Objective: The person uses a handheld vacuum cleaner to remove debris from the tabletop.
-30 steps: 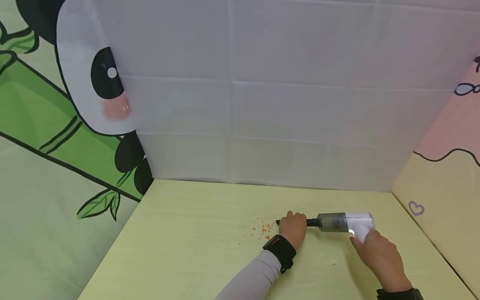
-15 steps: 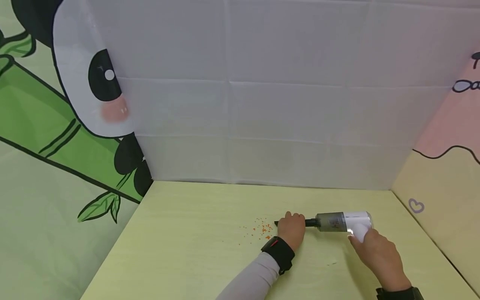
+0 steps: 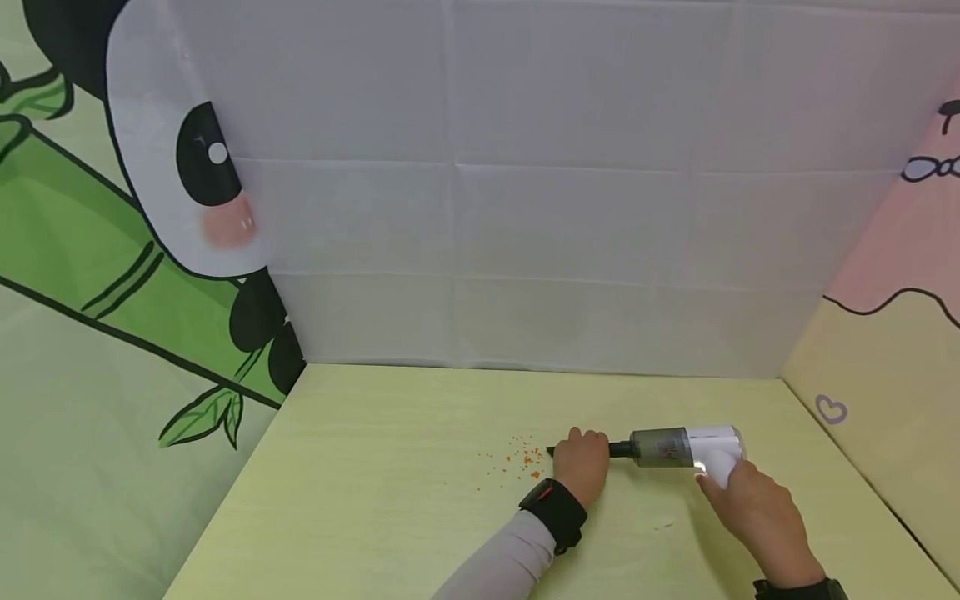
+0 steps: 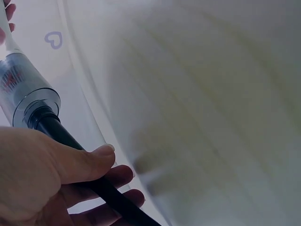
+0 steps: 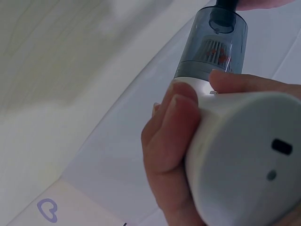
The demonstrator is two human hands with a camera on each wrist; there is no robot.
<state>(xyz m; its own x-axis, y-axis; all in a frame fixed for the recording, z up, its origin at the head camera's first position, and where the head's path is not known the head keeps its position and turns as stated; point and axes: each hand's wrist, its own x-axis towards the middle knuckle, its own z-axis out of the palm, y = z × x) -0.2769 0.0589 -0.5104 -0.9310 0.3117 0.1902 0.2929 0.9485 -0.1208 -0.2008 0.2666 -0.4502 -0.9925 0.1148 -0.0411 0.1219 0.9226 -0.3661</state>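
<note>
While the head camera looks down on a pale yellow-green tabletop [image 3: 375, 500], a small handheld vacuum with a white body, a smoky clear dust cup and a thin black nozzle [image 3: 678, 447] lies almost level just above it, nozzle tip pointing at a scatter of orange crumbs [image 3: 525, 458]. The left hand [image 3: 583, 463] is wrapped around the nozzle, close behind its tip and right beside the crumbs; the right hand [image 3: 750, 500] grips the white handle at the other end. White cloth [image 3: 525, 208] hangs behind, a panda-and-bamboo print [image 3: 150, 208] on the left, a pink and cream panel [image 3: 885, 333] on the right. As a judgement, the nozzle mouth sits so near the left hand that the knuckles or sleeve could brush the crumbs outward and spread them, and a tip held too high would leave the finest grains behind.

Seen from the left wrist, the left hand [image 4: 51, 183] has its thumb laid over the black nozzle and its fingers [image 4: 117, 176] curled beneath, a snug clasp rather than a loose touch. The clear dust cup rises behind it, and the tabletop is blurred.

From the right wrist, the right hand [image 5: 174, 155] closes firmly on the white body of the vacuum [image 5: 244, 155], fingers bent across its side just behind the dust cup, where a few orange specks show inside. A twist between the two grips might loosen the nozzle from the cup.
</note>
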